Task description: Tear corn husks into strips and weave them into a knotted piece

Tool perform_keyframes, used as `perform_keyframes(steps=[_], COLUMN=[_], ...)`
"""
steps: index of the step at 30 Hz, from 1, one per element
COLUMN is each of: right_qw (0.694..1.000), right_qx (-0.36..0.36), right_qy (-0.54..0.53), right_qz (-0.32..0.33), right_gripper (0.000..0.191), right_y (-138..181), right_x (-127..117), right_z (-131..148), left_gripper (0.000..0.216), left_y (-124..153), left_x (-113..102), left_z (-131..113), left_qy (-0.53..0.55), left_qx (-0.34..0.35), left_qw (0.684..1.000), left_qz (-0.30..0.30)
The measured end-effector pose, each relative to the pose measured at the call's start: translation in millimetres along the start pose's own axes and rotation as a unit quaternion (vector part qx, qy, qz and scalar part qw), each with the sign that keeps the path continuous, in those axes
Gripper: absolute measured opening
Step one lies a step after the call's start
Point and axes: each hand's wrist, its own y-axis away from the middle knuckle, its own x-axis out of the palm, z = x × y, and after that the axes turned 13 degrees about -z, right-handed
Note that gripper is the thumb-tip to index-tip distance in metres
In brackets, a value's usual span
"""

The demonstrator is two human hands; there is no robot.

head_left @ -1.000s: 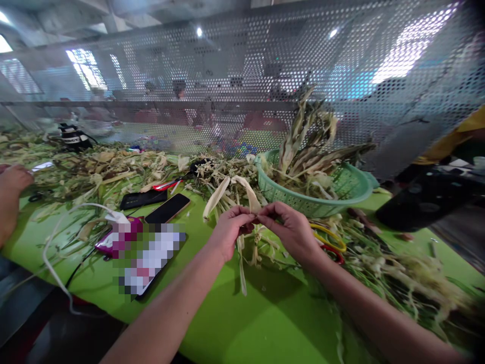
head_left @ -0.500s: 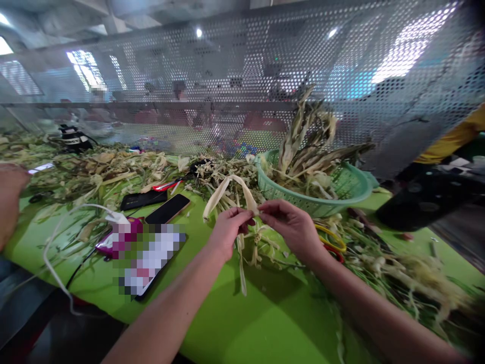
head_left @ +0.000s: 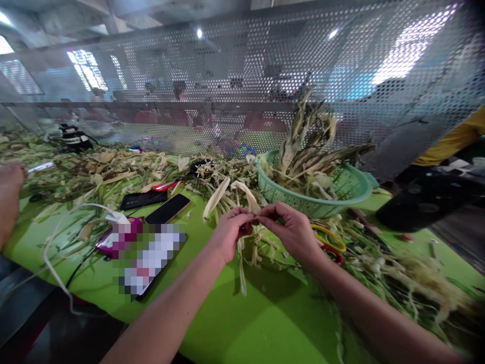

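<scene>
My left hand (head_left: 230, 231) and my right hand (head_left: 290, 227) meet over the middle of the green table, fingertips pinched together. Between them is the base of a pale dried corn husk strip (head_left: 245, 192), which rises and curls over to the left. What lies right at the fingertips is too small to make out. Another pale husk piece (head_left: 216, 199) lies just left of the strip. Under my hands hang a thin husk strip (head_left: 242, 273) and a knotted husk bit (head_left: 256, 245).
A green basket (head_left: 314, 206) of dried husks stands behind my right hand. Phones, including a black phone (head_left: 168, 209), lie left, near a white cable (head_left: 49, 242). Husk scraps (head_left: 413, 273) spread right beside a black container (head_left: 424, 199). Another person's hand (head_left: 11, 197) is far left.
The curled husk strip's top has dropped and now shows apart from the left husk piece. My right hand has turned slightly, its fingertips closer to my left. The other person's hand has shifted a little.
</scene>
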Motion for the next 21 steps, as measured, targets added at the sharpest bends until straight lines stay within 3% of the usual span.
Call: perform_keyframes(steps=[4, 8, 11, 16, 21], right_qw=[0.996, 0.991, 0.992, 0.999, 0.999], right_qx=[0.08, 0.103, 0.075, -0.027, -0.045], right_qy=[-0.05, -0.088, -0.098, -0.015, 0.01], right_qz=[0.0, -0.002, 0.001, 0.01, -0.004], right_gripper=[0.017, 0.017, 0.018, 0.011, 0.008], right_y=[-0.4, -1.6, -1.3, -0.7, -2.8], right_x=[-0.6, -0.5, -0.2, -2.1, -2.9], right_z=[3.5, 6.3, 4.6, 4.2, 6.5], left_gripper=[0.017, 0.018, 0.015, 0.011, 0.015], left_y=[4.0, 6.1, 2.9, -1.7, -1.8], left_x=[1.2, 1.4, -0.5, -2.6, -1.8], left_z=[-2.1, -2.2, -0.2, 0.6, 1.0], left_qy=[-0.063, -0.11, -0.111, -0.057, -0.02], left_qx=[0.047, 0.081, 0.072, 0.034, 0.009], left_qw=[0.997, 0.99, 0.991, 0.998, 1.0], left_qz=[0.021, 0.034, 0.015, 0.004, 0.014])
